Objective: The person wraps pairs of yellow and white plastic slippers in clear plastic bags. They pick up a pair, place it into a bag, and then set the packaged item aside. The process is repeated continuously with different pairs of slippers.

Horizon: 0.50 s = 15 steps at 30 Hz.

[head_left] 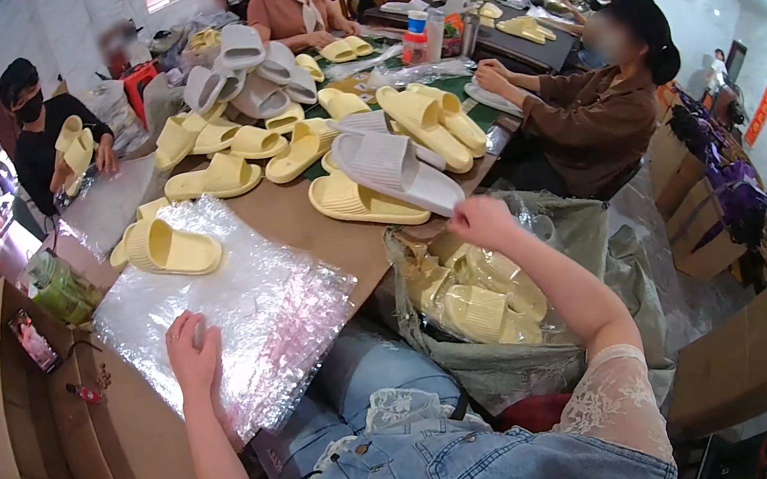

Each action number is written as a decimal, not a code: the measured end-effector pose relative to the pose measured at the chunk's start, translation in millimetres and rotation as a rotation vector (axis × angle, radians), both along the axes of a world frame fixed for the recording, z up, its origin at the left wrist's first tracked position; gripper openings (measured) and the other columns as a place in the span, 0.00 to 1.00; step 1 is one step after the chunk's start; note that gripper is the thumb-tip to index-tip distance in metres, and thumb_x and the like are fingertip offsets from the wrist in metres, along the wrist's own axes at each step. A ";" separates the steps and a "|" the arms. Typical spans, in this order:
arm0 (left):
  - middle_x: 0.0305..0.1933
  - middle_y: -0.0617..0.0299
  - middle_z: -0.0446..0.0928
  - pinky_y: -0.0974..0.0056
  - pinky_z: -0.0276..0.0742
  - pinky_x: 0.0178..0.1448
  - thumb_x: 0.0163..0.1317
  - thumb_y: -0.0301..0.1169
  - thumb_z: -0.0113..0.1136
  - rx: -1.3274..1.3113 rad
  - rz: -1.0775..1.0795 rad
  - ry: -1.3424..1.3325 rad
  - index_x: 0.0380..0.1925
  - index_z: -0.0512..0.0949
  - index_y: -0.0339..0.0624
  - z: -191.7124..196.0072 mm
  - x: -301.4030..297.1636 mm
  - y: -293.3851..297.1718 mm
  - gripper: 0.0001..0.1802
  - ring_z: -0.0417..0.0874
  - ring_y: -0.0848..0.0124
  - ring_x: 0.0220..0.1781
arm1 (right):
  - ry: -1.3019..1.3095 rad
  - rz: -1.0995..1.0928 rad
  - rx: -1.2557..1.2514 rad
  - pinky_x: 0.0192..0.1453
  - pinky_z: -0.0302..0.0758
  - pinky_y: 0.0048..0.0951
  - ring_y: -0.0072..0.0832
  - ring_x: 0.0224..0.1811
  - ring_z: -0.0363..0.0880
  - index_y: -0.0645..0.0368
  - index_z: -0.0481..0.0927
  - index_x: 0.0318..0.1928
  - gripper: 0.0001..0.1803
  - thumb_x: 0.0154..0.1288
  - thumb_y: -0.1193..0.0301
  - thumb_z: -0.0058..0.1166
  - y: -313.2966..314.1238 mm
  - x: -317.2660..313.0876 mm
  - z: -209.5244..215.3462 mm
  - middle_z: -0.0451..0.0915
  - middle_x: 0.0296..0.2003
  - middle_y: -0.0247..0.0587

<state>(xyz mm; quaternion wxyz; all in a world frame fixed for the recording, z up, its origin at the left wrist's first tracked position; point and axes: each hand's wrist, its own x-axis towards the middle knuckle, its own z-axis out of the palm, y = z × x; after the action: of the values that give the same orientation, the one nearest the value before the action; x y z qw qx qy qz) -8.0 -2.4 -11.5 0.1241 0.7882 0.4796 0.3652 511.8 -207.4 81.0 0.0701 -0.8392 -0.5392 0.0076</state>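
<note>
My left hand [194, 352] rests on a stack of clear plastic bags [263, 305], fingers spread over the film. Something small and pale shows at its fingertips; I cannot make out what. Just beyond it, a pale yellow slipper [174, 246] lies on the same bags. On the right, my right hand [485, 225] is closed at the heel end of a light grey slipper [393, 172]. This grey slipper lies tilted on top of a yellow slipper [358, 205] at the table's edge. Its fingertips are partly hidden.
Yellow slippers [226, 175] and grey slippers [258, 93] are heaped across the brown table [284, 221]. Below my right arm, an open sack [484, 355] holds bagged yellow slippers [496, 307]. A cardboard box [35, 399] stands at left. Several co-workers, one in a brown shirt [603, 127], surround the table.
</note>
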 end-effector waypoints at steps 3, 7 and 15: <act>0.62 0.52 0.77 0.54 0.68 0.72 0.56 0.33 0.70 -0.019 -0.010 -0.008 0.48 0.84 0.43 7.4 7.9 -2.3 0.19 0.73 0.54 0.67 | -0.019 0.055 0.434 0.48 0.79 0.43 0.43 0.42 0.85 0.57 0.86 0.38 0.17 0.61 0.55 0.60 42.2 9.6 1.7 0.86 0.37 0.44; 0.60 0.49 0.78 0.51 0.69 0.70 0.55 0.36 0.70 0.015 -0.017 -0.043 0.46 0.84 0.40 9.1 11.7 -5.4 0.19 0.73 0.50 0.66 | 0.376 -0.018 0.339 0.46 0.78 0.37 0.34 0.38 0.83 0.58 0.84 0.43 0.21 0.63 0.52 0.62 110.6 26.2 3.2 0.85 0.35 0.38; 0.59 0.49 0.79 0.50 0.69 0.69 0.54 0.36 0.69 0.032 -0.025 -0.025 0.45 0.84 0.39 9.3 10.5 -3.4 0.19 0.74 0.49 0.64 | 1.214 0.136 0.836 0.32 0.65 0.18 0.11 0.29 0.69 0.56 0.82 0.42 0.09 0.70 0.64 0.61 158.5 -32.0 42.5 0.76 0.30 0.22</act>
<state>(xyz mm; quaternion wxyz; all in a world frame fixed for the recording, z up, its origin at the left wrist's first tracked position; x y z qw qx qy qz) 2.6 -5.8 -2.2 0.1222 0.7915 0.4622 0.3809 479.8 -48.9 123.4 0.6693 -0.5552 -0.4142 0.2687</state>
